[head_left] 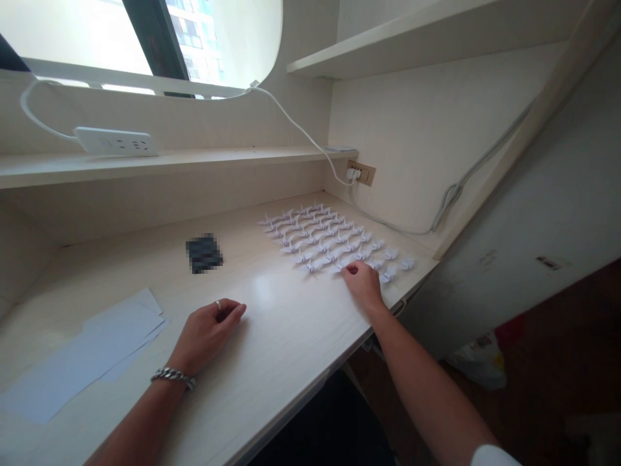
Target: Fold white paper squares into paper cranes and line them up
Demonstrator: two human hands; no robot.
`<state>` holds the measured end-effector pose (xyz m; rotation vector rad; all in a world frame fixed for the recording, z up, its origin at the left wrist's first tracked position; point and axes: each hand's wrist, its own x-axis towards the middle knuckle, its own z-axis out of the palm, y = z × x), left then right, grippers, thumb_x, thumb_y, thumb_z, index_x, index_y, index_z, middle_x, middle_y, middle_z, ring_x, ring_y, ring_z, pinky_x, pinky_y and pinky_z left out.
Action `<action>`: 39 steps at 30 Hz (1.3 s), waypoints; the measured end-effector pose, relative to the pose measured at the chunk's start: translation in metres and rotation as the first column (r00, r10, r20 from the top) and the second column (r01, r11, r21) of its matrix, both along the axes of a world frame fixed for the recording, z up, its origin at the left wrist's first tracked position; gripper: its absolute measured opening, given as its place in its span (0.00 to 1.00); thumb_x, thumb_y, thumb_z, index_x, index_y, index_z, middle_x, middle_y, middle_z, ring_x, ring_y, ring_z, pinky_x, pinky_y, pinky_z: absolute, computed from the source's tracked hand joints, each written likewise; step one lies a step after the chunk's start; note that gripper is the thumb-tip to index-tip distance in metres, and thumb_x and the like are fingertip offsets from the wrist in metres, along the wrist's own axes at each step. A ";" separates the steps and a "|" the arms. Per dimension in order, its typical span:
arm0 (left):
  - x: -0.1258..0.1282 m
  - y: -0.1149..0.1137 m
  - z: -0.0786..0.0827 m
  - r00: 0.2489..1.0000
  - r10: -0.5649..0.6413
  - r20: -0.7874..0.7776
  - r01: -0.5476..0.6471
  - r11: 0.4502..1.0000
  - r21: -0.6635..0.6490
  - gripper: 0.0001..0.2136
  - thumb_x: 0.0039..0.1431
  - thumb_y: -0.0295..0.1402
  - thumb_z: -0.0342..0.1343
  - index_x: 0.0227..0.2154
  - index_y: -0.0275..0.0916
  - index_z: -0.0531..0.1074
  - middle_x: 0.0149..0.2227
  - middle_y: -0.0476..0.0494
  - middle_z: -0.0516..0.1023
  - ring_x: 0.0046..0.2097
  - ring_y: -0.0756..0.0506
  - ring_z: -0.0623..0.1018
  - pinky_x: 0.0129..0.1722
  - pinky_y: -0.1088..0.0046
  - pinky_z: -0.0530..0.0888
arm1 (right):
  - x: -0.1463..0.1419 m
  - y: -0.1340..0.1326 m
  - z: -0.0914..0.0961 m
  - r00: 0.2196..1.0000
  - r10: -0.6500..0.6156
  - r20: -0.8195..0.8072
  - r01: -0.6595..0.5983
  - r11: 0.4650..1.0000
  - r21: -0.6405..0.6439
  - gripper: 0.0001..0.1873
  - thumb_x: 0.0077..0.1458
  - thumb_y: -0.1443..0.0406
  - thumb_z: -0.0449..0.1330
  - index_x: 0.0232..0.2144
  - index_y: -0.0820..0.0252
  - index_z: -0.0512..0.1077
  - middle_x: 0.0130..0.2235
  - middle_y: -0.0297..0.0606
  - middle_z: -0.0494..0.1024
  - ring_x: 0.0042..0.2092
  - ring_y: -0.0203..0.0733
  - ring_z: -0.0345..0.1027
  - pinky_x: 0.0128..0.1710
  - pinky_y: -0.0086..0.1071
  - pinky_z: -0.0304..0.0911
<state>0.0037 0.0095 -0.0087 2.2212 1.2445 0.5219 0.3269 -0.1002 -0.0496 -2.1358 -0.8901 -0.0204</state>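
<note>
Rows of small white folded-paper cranes [317, 236] cover the right part of the desk. At their near edge, my right hand [363, 283] pinches one paper crane [338, 269] between thumb and fingertips, low over the desktop. That crane is partly hidden by the fingers. My left hand [206, 333], with a ring and a chain bracelet, rests on the desk left of the cranes. Its fingers are curled in with thumb near forefinger, and nothing shows in them. White paper sheets [97, 353] lie overlapping to the left of this hand.
A dark, pixelated object [204, 253] lies on the desk [272, 369] behind my left hand. A power strip [116, 141] sits on the low back shelf [204, 157]. White cables run to a wall socket [361, 173]. An upper shelf [412, 48] juts out at right.
</note>
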 end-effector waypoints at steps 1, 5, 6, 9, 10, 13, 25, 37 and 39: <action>0.000 0.000 0.000 1.000 -0.001 0.003 0.001 1.000 0.002 0.18 0.55 0.50 0.51 0.29 0.42 0.77 0.27 0.49 0.80 0.31 0.44 0.77 0.33 0.70 0.68 | 0.000 0.000 0.000 1.000 0.001 -0.002 -0.001 1.000 0.000 0.10 0.53 0.61 0.59 0.31 0.60 0.79 0.34 0.42 0.82 0.37 0.46 0.74 0.38 0.33 0.62; -0.001 0.000 -0.001 1.000 -0.004 0.005 0.004 1.000 0.000 0.18 0.55 0.50 0.51 0.29 0.42 0.77 0.26 0.49 0.80 0.31 0.44 0.77 0.32 0.70 0.68 | -0.001 0.000 0.001 1.000 0.008 -0.009 -0.008 1.000 0.002 0.10 0.52 0.61 0.60 0.32 0.60 0.79 0.34 0.42 0.82 0.37 0.45 0.74 0.38 0.32 0.62; -0.001 0.000 -0.001 1.000 -0.005 0.004 0.005 1.000 -0.001 0.18 0.55 0.50 0.51 0.29 0.42 0.77 0.26 0.50 0.80 0.31 0.44 0.77 0.32 0.70 0.68 | -0.001 -0.001 0.001 1.000 0.007 -0.011 -0.007 1.000 0.002 0.10 0.52 0.61 0.60 0.32 0.60 0.79 0.34 0.42 0.82 0.37 0.45 0.74 0.38 0.32 0.62; -0.001 0.000 -0.001 1.000 -0.007 0.002 0.007 1.000 -0.002 0.18 0.55 0.51 0.51 0.29 0.42 0.77 0.26 0.50 0.80 0.31 0.44 0.77 0.32 0.70 0.68 | -0.001 -0.001 0.001 1.000 0.006 -0.017 -0.006 1.000 0.007 0.10 0.52 0.60 0.61 0.32 0.60 0.79 0.33 0.41 0.82 0.37 0.45 0.74 0.37 0.32 0.62; -0.002 0.000 -0.001 1.000 -0.008 -0.001 0.008 1.000 -0.002 0.18 0.55 0.51 0.51 0.29 0.42 0.77 0.26 0.50 0.80 0.31 0.44 0.77 0.32 0.70 0.68 | -0.001 -0.001 0.001 1.000 0.007 -0.019 -0.007 1.000 0.010 0.10 0.52 0.60 0.61 0.32 0.59 0.79 0.33 0.41 0.82 0.37 0.45 0.74 0.37 0.32 0.62; -0.002 -0.001 0.000 1.000 -0.006 -0.011 0.006 1.000 -0.003 0.19 0.56 0.51 0.50 0.29 0.42 0.77 0.27 0.49 0.80 0.31 0.44 0.78 0.33 0.70 0.68 | -0.001 -0.002 0.000 1.000 0.006 -0.030 -0.006 1.000 0.020 0.10 0.51 0.59 0.61 0.31 0.59 0.79 0.32 0.41 0.82 0.36 0.45 0.74 0.37 0.32 0.62; -0.001 0.000 0.001 1.000 -0.007 -0.019 0.007 1.000 -0.001 0.19 0.56 0.51 0.50 0.30 0.43 0.77 0.28 0.48 0.81 0.32 0.43 0.78 0.33 0.69 0.69 | 0.000 -0.005 -0.001 0.995 0.002 -0.100 0.002 0.999 0.041 0.11 0.46 0.59 0.64 0.32 0.60 0.77 0.31 0.39 0.81 0.35 0.45 0.74 0.37 0.33 0.63; -0.003 -0.006 0.005 0.999 -0.037 0.000 0.037 0.999 -0.027 0.19 0.58 0.49 0.48 0.30 0.40 0.76 0.30 0.45 0.81 0.34 0.42 0.77 0.35 0.67 0.68 | -0.070 -0.030 0.012 0.938 0.327 -0.111 -0.341 0.930 -0.141 0.10 0.53 0.57 0.61 0.25 0.56 0.73 0.26 0.33 0.78 0.30 0.39 0.70 0.32 0.31 0.57; -0.004 -0.006 0.008 0.998 -0.053 -0.025 0.052 0.998 -0.037 0.18 0.58 0.48 0.49 0.30 0.40 0.76 0.31 0.45 0.81 0.34 0.42 0.78 0.36 0.67 0.68 | -0.094 -0.022 0.015 0.899 0.433 -0.071 -0.439 0.883 -0.167 0.10 0.54 0.58 0.60 0.25 0.56 0.74 0.28 0.33 0.79 0.31 0.39 0.70 0.32 0.30 0.56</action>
